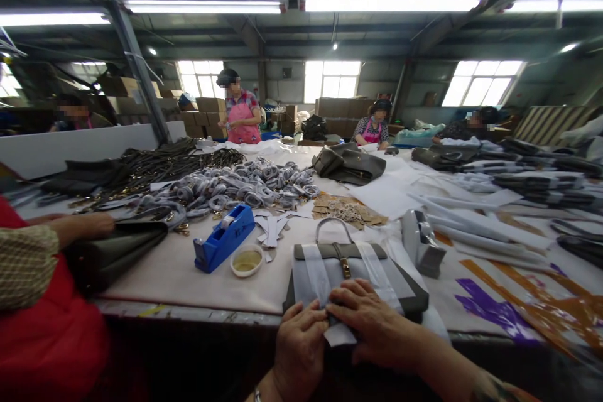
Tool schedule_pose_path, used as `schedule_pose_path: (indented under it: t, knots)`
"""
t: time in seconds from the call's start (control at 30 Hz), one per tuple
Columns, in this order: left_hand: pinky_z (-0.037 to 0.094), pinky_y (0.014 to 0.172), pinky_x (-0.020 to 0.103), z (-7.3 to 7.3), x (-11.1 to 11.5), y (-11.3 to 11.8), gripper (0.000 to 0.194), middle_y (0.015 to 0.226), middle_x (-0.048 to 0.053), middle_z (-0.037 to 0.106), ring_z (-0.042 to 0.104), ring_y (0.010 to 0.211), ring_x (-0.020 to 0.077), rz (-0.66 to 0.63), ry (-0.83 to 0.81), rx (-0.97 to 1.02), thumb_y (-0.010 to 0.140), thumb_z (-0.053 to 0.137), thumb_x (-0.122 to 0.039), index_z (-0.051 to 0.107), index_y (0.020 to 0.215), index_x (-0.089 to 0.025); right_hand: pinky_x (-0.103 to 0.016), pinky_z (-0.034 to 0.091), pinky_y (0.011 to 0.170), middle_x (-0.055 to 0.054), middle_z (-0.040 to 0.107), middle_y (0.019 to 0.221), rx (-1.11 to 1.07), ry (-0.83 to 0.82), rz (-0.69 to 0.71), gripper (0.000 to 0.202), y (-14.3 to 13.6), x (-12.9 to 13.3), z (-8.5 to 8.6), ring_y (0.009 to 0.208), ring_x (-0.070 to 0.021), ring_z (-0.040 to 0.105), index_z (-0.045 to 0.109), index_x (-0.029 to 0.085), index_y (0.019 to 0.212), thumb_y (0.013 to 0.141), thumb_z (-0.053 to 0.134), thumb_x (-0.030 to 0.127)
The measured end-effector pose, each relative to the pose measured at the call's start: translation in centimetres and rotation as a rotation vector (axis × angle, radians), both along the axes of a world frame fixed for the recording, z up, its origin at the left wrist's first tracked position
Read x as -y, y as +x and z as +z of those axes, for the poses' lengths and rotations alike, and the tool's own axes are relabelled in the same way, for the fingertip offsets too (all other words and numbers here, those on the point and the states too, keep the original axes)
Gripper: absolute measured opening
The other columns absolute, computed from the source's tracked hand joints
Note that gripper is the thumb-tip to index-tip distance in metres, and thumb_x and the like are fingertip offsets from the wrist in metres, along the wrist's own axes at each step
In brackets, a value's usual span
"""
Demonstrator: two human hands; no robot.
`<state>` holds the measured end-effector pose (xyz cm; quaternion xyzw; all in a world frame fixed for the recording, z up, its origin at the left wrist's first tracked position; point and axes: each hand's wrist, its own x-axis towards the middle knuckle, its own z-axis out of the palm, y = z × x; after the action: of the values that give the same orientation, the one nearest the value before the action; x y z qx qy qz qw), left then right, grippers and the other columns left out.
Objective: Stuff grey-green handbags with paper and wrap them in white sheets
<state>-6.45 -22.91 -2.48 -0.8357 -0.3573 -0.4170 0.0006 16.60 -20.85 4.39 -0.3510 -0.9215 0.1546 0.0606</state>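
Note:
A dark olive handbag (pixel 301 292) lies in front of me with its looped handle pointing away. White paper covers part of its front, two pale translucent strips run down it, and a gold clasp (pixel 346 267) shows in the middle. At the bag's near edge, my left hand (pixel 302 342) is closed with bent fingers gripping the edge. My right hand (pixel 370 320) rests flat on the lower front, fingers stretched out. A white flap (pixel 340 334) sticks out below, between the hands. What lies under my palms is hidden.
A blue tape dispenser (pixel 223 239) and small bowl (pixel 246 260) stand left; a grey dispenser (pixel 421 245) stands right. Wrapped handles (pixel 240 185) and dark straps (pixel 160 166) are piled behind. A co-worker's hand (pixel 87 226) holds another bag (pixel 117 254). Bags (pixel 532 169) are stacked right.

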Motion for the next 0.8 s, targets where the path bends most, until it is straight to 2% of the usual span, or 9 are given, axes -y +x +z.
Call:
schedule_pose_path:
  t: [0.07, 0.13, 0.2, 0.33, 0.47, 0.57, 0.67, 0.73, 0.8]
  knots:
    - [0.060, 0.095, 0.040, -0.1, -0.1, 0.1, 0.043, 0.108, 0.000, 0.079, 0.073, 0.112, 0.0203, 0.007, 0.013, 0.000, 0.087, 0.045, -0.008, 0.072, 0.113, -0.029, -0.050, 0.025, 0.114, -0.008, 0.057, 0.142, -0.025, 0.054, -0.002, 0.068, -0.3, 0.0, -0.4, 0.129, -0.0325, 0.045, 0.056, 0.031, 0.144, 0.081, 0.079, 0.041]
    - [0.060, 0.095, 0.040, -0.3, -0.1, 0.1, 0.043, 0.108, 0.003, 0.079, 0.073, 0.111, 0.0203, 0.016, 0.028, 0.013, 0.088, 0.044, -0.008, 0.072, 0.114, -0.027, -0.044, 0.030, 0.107, -0.005, 0.065, 0.127, -0.068, 0.136, -0.050, 0.038, -0.8, 0.2, -1.0, 0.117, -0.0265, 0.051, 0.066, 0.031, 0.130, 0.092, 0.066, 0.027]
    - [0.060, 0.095, 0.041, -0.5, -0.2, 0.2, 0.043, 0.107, 0.003, 0.079, 0.073, 0.110, 0.0205, 0.020, 0.039, 0.027, 0.089, 0.044, -0.008, 0.072, 0.115, -0.027, -0.041, 0.032, 0.098, -0.003, 0.068, 0.110, -0.094, 0.216, -0.099, 0.024, -1.3, 0.4, -1.8, 0.104, -0.0228, 0.054, 0.071, 0.029, 0.113, 0.098, 0.055, 0.019]
    - [0.062, 0.095, 0.044, -0.7, -0.1, 0.3, 0.040, 0.103, 0.001, 0.079, 0.073, 0.110, 0.0214, 0.026, 0.030, 0.060, 0.090, 0.044, -0.008, 0.071, 0.112, -0.029, -0.038, 0.033, 0.085, -0.003, 0.066, 0.090, -0.136, 0.318, -0.099, 0.020, -1.9, 0.8, -3.8, 0.089, -0.0212, 0.052, 0.069, 0.022, 0.096, 0.100, 0.050, 0.018]
    - [0.060, 0.102, 0.046, -0.5, -0.1, 0.6, 0.035, 0.097, 0.000, 0.077, 0.070, 0.116, 0.0223, 0.023, 0.035, 0.120, 0.090, 0.045, -0.005, 0.070, 0.102, -0.026, -0.037, 0.031, 0.076, -0.004, 0.061, 0.081, -0.203, 0.381, -0.076, 0.026, -2.0, 0.7, -5.5, 0.079, -0.0202, 0.049, 0.063, 0.019, 0.082, 0.099, 0.045, 0.015]
    - [0.055, 0.112, 0.044, -0.2, 0.0, 1.1, 0.029, 0.087, -0.001, 0.072, 0.073, 0.100, 0.0166, 0.002, 0.033, 0.177, 0.091, 0.046, -0.002, 0.066, 0.093, -0.023, -0.036, 0.030, 0.074, -0.005, 0.059, 0.078, -0.244, 0.377, -0.116, 0.028, -2.3, 0.3, -6.2, 0.076, -0.0200, 0.048, 0.059, 0.019, 0.074, 0.097, 0.044, 0.013]
    - [0.053, 0.115, 0.045, -0.3, 0.0, 1.6, 0.028, 0.076, -0.002, 0.063, 0.070, 0.084, 0.0133, 0.043, 0.024, 0.198, 0.092, 0.045, 0.000, 0.062, 0.085, -0.022, -0.036, 0.029, 0.071, -0.005, 0.058, 0.076, -0.228, 0.367, -0.196, 0.031, -2.8, 0.1, -6.5, 0.073, -0.0195, 0.049, 0.059, 0.019, 0.071, 0.098, 0.043, 0.013]
    - [0.054, 0.113, 0.048, -0.7, 0.0, 2.0, 0.028, 0.072, -0.001, 0.057, 0.070, 0.088, 0.0155, 0.094, 0.035, 0.196, 0.093, 0.045, -0.001, 0.058, 0.080, -0.022, -0.036, 0.028, 0.070, -0.005, 0.060, 0.076, -0.205, 0.351, -0.269, 0.032, -3.3, 0.0, -6.5, 0.073, -0.0192, 0.051, 0.060, 0.019, 0.071, 0.098, 0.043, 0.012]
    - [0.058, 0.108, 0.048, -1.2, 0.0, 2.4, 0.026, 0.074, 0.001, 0.056, 0.069, 0.104, 0.0209, 0.154, 0.048, 0.183, 0.093, 0.046, -0.003, 0.058, 0.080, -0.022, -0.037, 0.028, 0.070, -0.005, 0.061, 0.078, -0.180, 0.330, -0.330, 0.032, -3.8, -0.1, -6.2, 0.071, -0.0190, 0.053, 0.062, 0.020, 0.072, 0.097, 0.044, 0.012]
